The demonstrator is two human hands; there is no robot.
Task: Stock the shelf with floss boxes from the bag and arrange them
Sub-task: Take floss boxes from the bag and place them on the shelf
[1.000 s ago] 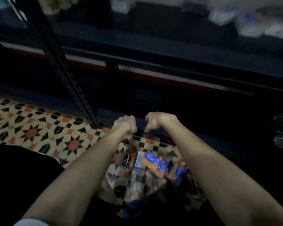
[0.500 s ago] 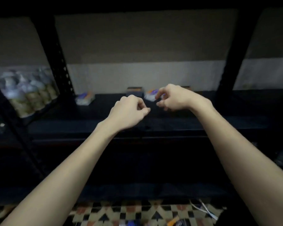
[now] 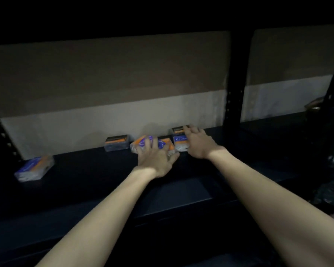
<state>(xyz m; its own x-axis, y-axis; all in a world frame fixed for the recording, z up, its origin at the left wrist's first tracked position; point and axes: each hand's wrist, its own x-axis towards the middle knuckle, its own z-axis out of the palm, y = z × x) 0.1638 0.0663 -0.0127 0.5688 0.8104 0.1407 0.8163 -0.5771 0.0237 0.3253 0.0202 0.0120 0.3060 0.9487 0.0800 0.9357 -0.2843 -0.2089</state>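
Orange-and-blue clear-plastic floss box [image 3: 141,144]: centre frame, rear of black metal shelf [image 3: 85,180], under left hand [image 3: 156,158], fingers splayed, pressing. Blue-labelled floss box [image 3: 178,140]: just right of it, under flat-fingered right hand [image 3: 198,144]. Handling: slide rather than lift; butt edges together, fronts level.

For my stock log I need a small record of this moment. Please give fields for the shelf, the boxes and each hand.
shelf: dark, with a pale wall behind it
boxes in view: at least four floss boxes
far-left box: lies alone, apart from the others
back box: near the wall, untouched
left hand: rests on tilted box; hold unclear
right hand: fingers straight on blue-label box
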